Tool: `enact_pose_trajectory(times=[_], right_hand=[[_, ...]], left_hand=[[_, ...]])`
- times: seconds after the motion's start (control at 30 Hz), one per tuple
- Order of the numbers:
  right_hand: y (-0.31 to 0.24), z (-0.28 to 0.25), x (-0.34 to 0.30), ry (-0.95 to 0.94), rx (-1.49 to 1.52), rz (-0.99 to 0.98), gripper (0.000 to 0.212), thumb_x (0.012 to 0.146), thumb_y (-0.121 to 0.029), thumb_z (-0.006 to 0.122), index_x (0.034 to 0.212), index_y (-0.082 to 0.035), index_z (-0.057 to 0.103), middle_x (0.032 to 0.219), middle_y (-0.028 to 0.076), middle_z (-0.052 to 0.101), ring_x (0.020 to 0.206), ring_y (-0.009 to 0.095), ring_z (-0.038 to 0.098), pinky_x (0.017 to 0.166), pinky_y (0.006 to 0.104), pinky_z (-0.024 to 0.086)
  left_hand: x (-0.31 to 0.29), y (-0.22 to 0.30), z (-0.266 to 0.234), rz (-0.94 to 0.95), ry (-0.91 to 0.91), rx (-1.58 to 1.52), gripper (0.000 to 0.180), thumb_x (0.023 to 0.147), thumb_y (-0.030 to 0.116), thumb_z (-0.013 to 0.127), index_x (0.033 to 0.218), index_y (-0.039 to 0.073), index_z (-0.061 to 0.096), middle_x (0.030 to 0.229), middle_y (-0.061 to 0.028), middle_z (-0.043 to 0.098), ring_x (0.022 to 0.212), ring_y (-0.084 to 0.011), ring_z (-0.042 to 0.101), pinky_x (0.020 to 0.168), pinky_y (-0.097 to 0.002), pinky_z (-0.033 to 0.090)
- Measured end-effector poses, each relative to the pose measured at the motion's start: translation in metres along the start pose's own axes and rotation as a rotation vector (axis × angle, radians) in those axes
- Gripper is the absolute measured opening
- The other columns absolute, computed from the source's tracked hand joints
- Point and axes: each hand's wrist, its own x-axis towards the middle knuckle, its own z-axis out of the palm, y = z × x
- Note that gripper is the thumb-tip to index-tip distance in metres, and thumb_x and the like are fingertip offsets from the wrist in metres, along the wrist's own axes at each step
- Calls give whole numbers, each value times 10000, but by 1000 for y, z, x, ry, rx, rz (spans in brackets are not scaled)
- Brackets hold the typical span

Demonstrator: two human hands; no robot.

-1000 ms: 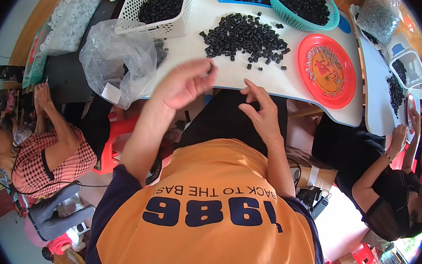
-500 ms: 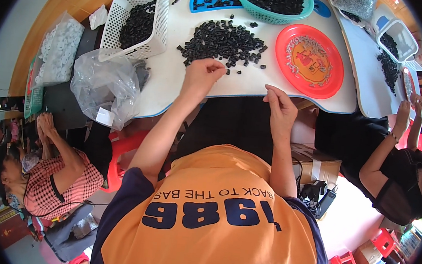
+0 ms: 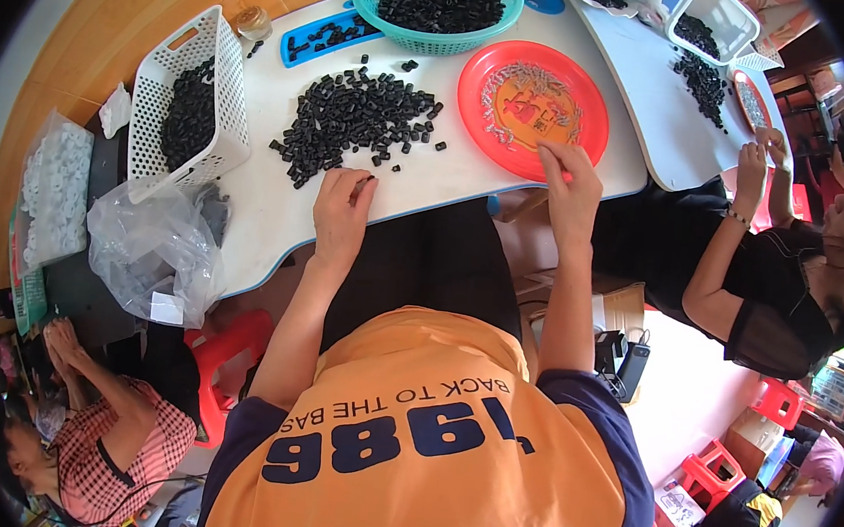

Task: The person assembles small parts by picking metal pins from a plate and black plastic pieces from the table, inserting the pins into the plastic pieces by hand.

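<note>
My left hand (image 3: 342,218) is closed in a pinch at the near edge of the white table. A small black plastic piece shows dark between its thumb and fingertips. Just beyond it spreads a loose pile of black plastic pieces (image 3: 354,117). My right hand (image 3: 573,191) reaches over the near rim of a round red plate (image 3: 476,78), thumb and forefinger pinched together. Whatever those fingertips hold, if anything, is too small to make out. Many small silvery metal pieces (image 3: 499,130) lie scattered in the plate.
Behind the pile stand a teal basket (image 3: 364,3) of black pieces and a blue tray (image 3: 300,52). At left are a white perforated basket (image 3: 226,96) and a clear plastic bag (image 3: 148,245). Two people sit nearby, one on each side, the right one at an adjoining table (image 3: 646,112).
My right hand has moved from in front of the table edge to the red plate's near rim. The left remains pinched near the pile's front. The whole view has shifted.
</note>
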Motion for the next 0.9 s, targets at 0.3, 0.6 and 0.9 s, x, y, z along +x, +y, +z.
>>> enact_pose_trajectory(times=[0.3, 0.6, 0.9], right_hand=[[39, 50, 77, -315, -444, -374, 147, 1021, -129, 861, 1117, -26, 901, 1120, 177, 816, 1065, 400, 807, 983, 503, 642], [2, 61, 67, -403, -383, -218, 160, 1036, -140, 856, 1122, -10, 894, 1144, 164, 840, 1085, 352, 810, 998, 497, 634], [-24, 46, 44, -346, 155, 89, 170, 1088, -74, 830, 1218, 10, 900, 1162, 97, 892, 1075, 178, 818, 984, 331, 641]], left_hand=[[-4, -18, -5, -35, 97, -163, 167, 1092, 75, 842, 1243, 3, 850, 1089, -113, 804, 923, -221, 783, 857, -359, 628], [-22, -45, -28, -88, 191, -285, 183, 1131, 47, 807, 1306, 10, 844, 1114, -66, 820, 933, -149, 768, 864, -309, 618], [-50, 3, -40, -505, 83, -1357, 261, 1170, 53, 774, 1414, -36, 801, 1232, -119, 852, 1034, -186, 821, 937, -313, 669]])
